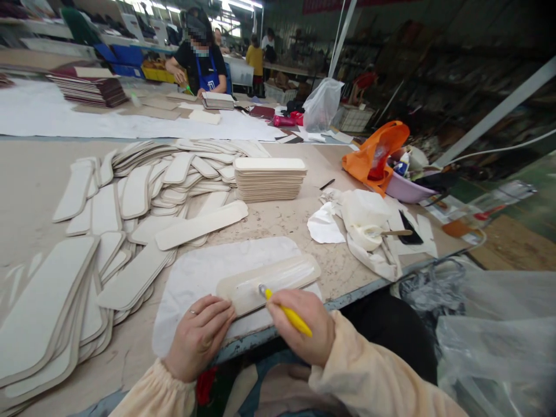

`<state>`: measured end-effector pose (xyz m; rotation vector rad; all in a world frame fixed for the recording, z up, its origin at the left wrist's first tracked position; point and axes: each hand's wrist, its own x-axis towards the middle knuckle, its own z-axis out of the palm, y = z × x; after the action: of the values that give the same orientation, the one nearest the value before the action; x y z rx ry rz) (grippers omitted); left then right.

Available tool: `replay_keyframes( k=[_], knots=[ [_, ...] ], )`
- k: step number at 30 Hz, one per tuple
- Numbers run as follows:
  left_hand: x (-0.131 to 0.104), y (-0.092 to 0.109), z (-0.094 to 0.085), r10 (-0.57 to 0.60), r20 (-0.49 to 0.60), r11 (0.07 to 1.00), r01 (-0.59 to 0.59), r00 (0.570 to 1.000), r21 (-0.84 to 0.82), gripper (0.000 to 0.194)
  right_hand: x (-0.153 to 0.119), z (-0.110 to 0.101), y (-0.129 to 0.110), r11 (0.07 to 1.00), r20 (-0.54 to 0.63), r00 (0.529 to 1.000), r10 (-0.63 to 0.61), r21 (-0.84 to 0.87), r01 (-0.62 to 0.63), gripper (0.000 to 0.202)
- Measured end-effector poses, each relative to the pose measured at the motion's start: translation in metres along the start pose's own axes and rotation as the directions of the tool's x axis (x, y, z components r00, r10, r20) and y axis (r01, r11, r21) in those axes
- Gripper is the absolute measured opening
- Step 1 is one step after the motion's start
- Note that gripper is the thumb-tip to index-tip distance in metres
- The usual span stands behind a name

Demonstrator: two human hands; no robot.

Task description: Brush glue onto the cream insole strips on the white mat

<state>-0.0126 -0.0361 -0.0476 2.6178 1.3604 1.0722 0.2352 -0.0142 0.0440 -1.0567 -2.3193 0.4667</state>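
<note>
A long cream panel (278,277) with rounded ends lies tilted on a white sheet (186,289) at the table's front edge. A shiny wet-looking layer covers part of its face. My left hand (202,330) grips the panel's near left end, fingers together. In my right hand (304,324) is a yellow-handled tool (292,318), its small metal tip touching the middle of the panel. The tip's exact kind is too small to make out. Left of the sheet, many similar panels (134,275) lie in overlapping heaps, and a neat stack of panels (270,180) stands behind.
To the right are a wrapped white tub (365,211) with a stick across it, a black phone (410,227), an orange bag (376,153) and a lilac basin (406,186). A co-worker (202,58) handles pieces at the table beyond. Clear plastic (499,347) hangs at lower right.
</note>
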Motion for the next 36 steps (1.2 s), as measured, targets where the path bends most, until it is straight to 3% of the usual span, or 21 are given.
replay_keyframes(
  k=[2,4,7,10,14,16,18,20,22,24,27,31,36],
  knots=[
    [0.002,0.002,-0.001,-0.002,-0.004,1.000,0.002,1.000,-0.006,0.023,-0.002,-0.014,0.021,0.990,-0.106,0.992,0.062,-0.120,-0.074,0.015],
    [0.004,0.004,-0.002,-0.009,-0.012,1.000,0.009,1.000,-0.009,0.022,-0.005,-0.023,0.041,0.937,-0.126,0.983,0.133,-0.309,-0.166,0.016],
    [0.005,0.005,-0.004,-0.017,-0.019,1.000,0.017,1.000,-0.017,0.023,-0.006,-0.020,0.053,0.814,-0.038,0.968,0.249,-0.534,-0.230,0.016],
    [0.005,0.004,-0.003,-0.016,-0.010,0.999,0.015,1.000,-0.031,0.024,-0.001,0.001,0.038,0.794,0.102,0.962,0.252,-0.591,-0.145,0.010],
    [0.003,0.001,-0.002,0.003,0.001,1.000,-0.003,1.000,-0.022,0.022,0.009,0.028,0.000,0.909,0.244,0.968,0.061,-0.413,0.047,0.005],
    [0.002,0.001,-0.002,0.005,0.004,1.000,-0.005,1.000,-0.009,0.022,0.013,0.031,-0.014,0.978,0.211,0.977,-0.032,-0.194,0.074,0.010],
    [0.002,0.003,-0.002,-0.007,0.002,1.000,0.007,1.000,-0.004,0.023,0.016,0.025,-0.017,0.994,0.115,0.993,-0.016,0.108,0.004,0.017],
    [0.003,0.005,-0.002,-0.024,0.000,1.000,0.024,1.000,-0.015,0.022,0.018,0.017,-0.011,0.907,0.044,0.985,0.165,0.386,-0.169,0.021],
    [0.004,0.007,-0.002,-0.042,-0.001,0.999,0.042,0.999,-0.034,0.021,0.020,0.012,0.001,0.743,0.043,0.919,0.391,0.574,-0.343,0.023],
    [0.005,0.008,-0.002,-0.056,0.004,0.997,0.057,0.998,-0.045,0.020,0.020,0.016,0.012,0.587,0.101,0.858,0.503,0.689,-0.426,0.024],
    [0.008,0.010,-0.004,-0.058,0.015,0.997,0.058,0.998,-0.044,0.021,0.019,0.028,0.017,0.503,0.201,0.848,0.490,0.730,-0.463,0.024],
    [0.010,0.010,-0.006,-0.038,-0.006,0.998,0.037,0.999,-0.042,0.021,0.016,0.032,0.020,0.553,0.278,0.840,0.466,0.649,-0.522,0.023],
    [0.006,0.008,-0.003,-0.067,0.004,0.997,0.067,0.998,-0.033,0.022,0.006,0.006,0.038,0.621,0.160,0.816,0.555,0.573,-0.535,0.024]
  ],
)
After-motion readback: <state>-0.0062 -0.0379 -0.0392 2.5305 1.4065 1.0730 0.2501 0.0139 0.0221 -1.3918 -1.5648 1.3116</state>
